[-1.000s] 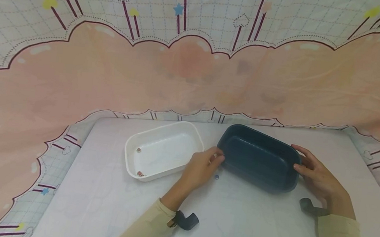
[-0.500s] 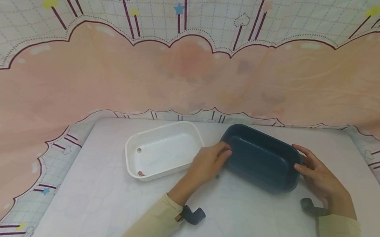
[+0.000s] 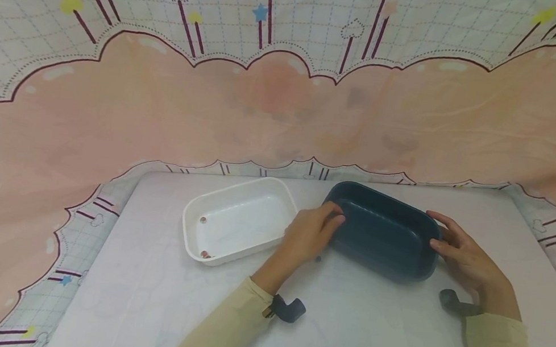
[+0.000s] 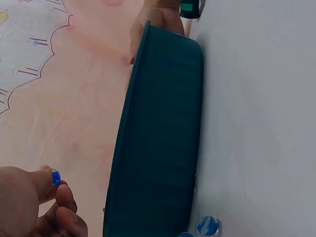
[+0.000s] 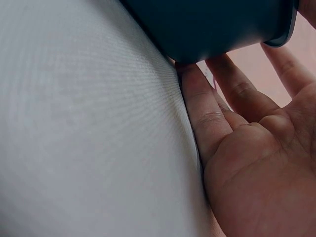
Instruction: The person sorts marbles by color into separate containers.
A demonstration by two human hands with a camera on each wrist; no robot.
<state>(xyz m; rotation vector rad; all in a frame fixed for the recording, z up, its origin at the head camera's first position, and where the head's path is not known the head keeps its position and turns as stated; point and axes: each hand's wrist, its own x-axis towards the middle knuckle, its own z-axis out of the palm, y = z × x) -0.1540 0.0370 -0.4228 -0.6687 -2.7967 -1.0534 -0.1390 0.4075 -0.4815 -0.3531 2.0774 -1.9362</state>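
My left hand [image 3: 309, 231] pinches a clear marble with a blue core [image 4: 56, 177] between thumb and fingertips. It hovers at the left end of a dark teal plastic tub [image 3: 379, 231], which tilts toward me in the head view. At the tub's right end, my right hand [image 3: 469, 258] grips the wall, thumb on the rim and fingers against the outside. In the right wrist view, its fingers press on the tub's lower corner [image 5: 207, 44]. Blue marbles [image 4: 207, 226] lie on the table beside the tub; one is partly cut off by the frame.
Left of the tub stands a white plastic tub [image 3: 189, 232] with a few small reddish-brown marbles [image 3: 204, 254] at its left end. A white cloth [image 3: 368, 332] covers the table. Behind hangs a patterned peach curtain [image 3: 264, 114].
My left hand has moved right and slightly up, from beside the teal tub's left end to over its rim. The right hand and both tubs stay nearly still.
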